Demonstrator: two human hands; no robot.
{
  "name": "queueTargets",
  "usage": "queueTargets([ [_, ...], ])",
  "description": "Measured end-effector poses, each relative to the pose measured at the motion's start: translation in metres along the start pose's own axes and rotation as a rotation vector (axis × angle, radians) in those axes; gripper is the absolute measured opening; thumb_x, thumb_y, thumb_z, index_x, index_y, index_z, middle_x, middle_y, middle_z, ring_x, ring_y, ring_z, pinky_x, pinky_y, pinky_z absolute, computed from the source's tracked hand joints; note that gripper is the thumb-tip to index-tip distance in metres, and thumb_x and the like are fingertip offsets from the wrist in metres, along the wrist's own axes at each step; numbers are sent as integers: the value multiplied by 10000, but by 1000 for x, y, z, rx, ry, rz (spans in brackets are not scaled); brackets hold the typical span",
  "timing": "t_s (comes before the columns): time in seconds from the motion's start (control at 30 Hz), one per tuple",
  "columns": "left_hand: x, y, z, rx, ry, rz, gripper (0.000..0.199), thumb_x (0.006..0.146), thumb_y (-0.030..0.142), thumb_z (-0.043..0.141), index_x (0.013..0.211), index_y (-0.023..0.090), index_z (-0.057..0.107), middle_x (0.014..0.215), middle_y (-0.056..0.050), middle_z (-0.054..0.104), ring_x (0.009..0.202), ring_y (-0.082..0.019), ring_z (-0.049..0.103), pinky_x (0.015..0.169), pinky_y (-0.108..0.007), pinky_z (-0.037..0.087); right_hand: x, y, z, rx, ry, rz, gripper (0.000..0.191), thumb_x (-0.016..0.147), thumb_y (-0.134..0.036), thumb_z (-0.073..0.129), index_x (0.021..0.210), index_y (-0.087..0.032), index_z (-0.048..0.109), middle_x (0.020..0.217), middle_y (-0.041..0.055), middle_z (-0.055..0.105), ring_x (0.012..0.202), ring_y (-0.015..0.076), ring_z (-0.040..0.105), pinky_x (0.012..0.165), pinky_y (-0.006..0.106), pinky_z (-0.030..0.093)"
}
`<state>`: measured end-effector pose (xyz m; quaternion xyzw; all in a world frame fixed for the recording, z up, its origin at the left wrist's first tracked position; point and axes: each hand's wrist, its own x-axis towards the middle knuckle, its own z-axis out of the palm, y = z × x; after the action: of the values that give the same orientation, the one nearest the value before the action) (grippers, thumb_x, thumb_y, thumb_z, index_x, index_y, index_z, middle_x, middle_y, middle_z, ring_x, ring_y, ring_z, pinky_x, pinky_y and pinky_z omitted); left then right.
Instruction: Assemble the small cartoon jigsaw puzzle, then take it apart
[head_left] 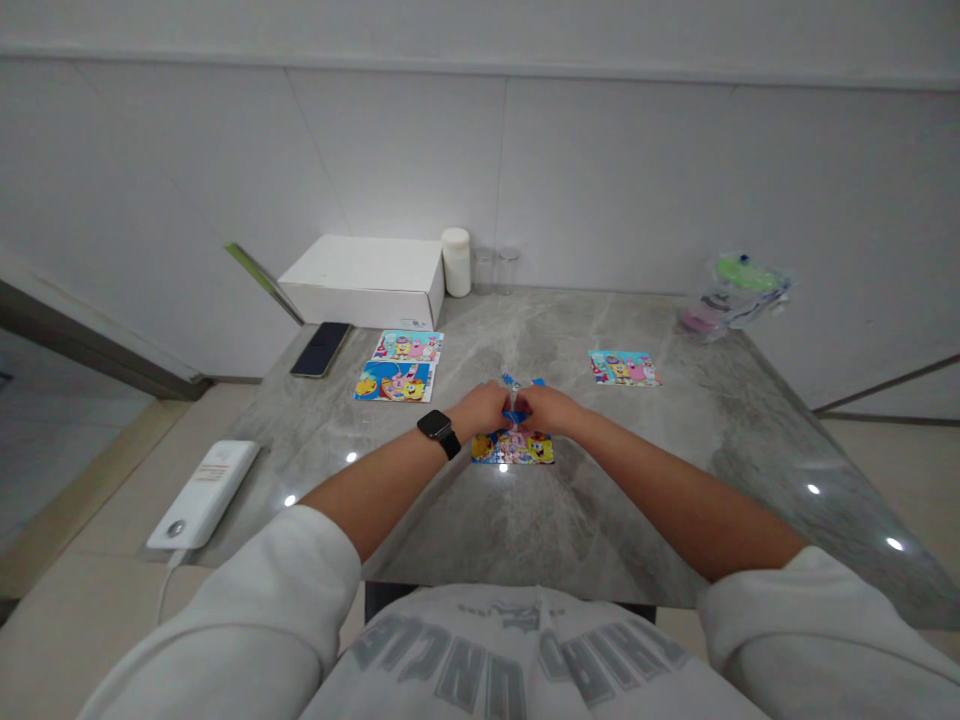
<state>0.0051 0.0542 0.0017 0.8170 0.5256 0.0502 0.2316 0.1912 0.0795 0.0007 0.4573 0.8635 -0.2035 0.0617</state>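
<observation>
A colourful cartoon card (pixel 514 449) lies on the table in front of me, its upper part partly covered by my hands. My left hand (pixel 486 408), with a black watch on the wrist, is over its upper left side, fingers pressed together. From the right, my right hand (pixel 546 408) meets it, fingers bent inward. Small blue pieces show between and just beyond the fingertips. Whatever the fingertips grip is too small to make out. Two more cartoon cards, one (pixel 409 346) above the other (pixel 394 381), lie to the left, and another (pixel 625 368) lies to the right.
On the grey table (pixel 525 540), a white box (pixel 367 275), white bottle (pixel 456 262) and clear glasses (pixel 508 270) stand at the back. A phone (pixel 321 349) and white power bank (pixel 205 495) lie left; a plastic bag (pixel 735 298) sits back right.
</observation>
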Motion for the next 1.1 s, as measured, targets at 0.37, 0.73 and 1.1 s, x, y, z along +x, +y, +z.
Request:
queueTargets([
  [0.37, -1, -19, -9, -249, -87, 4, 274, 809, 265, 750, 1068, 177, 766, 947, -26, 773, 816, -170, 693, 731, -238, 514, 4, 13, 5, 679, -124, 50, 145, 723, -195, 805, 838, -170, 721, 779, 3, 742, 735, 165, 677, 663, 240, 495],
  [0.73, 7, -35, -2, -496, -82, -92, 209, 838, 309, 720, 969, 148, 739, 785, -20, 732, 632, -136, 649, 616, -236, 517, 14, 14, 13, 738, 29, 106, 55, 812, -182, 749, 859, -166, 724, 734, -6, 719, 655, 123, 640, 609, 204, 480],
  [1.1, 10, -31, -11, -341, 92, -55, 226, 835, 311, 715, 991, 161, 782, 884, -33, 765, 781, -172, 677, 753, -267, 530, 13, 21, 6, 324, 192, 46, 252, 823, -156, 764, 1068, -212, 778, 1014, 38, 792, 886, 176, 714, 814, 263, 523],
])
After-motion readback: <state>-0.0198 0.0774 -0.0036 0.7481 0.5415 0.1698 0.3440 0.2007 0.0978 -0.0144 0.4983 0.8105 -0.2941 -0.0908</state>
